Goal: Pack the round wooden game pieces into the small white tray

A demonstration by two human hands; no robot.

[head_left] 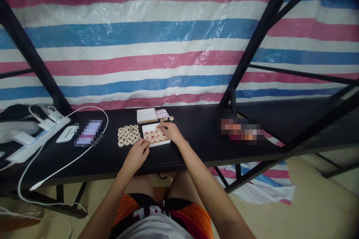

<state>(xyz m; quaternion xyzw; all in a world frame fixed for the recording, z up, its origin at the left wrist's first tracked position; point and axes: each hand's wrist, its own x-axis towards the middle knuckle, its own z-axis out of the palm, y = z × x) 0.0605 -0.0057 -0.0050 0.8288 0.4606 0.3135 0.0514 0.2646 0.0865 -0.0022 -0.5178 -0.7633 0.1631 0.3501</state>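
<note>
Head view, the only view. I sit at the black table (196, 134), with both forearms extended over its near edge. My left hand (137, 155) rests at the front left corner of the white tray (146, 127). The fingers are curled and point toward the tray. I cannot tell whether they pinch a disc or lie slack. My right hand (171, 132) lies palm down over the right part of the tray, with its fingertips on the discs there. I cannot tell whether it clasps a disc or only presses on them. The tray stands flat, just ahead of my hands, and holds the red-marked discs (155, 136) in one layer. They fill most of it, and a bare patch shows at the far left corner. The dark-marked discs (128, 134) are not in any container. They lie in rows on the table just to the left of the tray, near my left hand. Behind the tray are a closed white box (147, 115), a small leaflet (162, 113) and a few loose discs (167, 118). Judgement: the step in hand is setting the red-marked discs in order inside the tray. Any further move calls for a fingertip pinch on a single disc and a straight lift clear of its neighbours, while the other hand steadies the tray rim.
</note>
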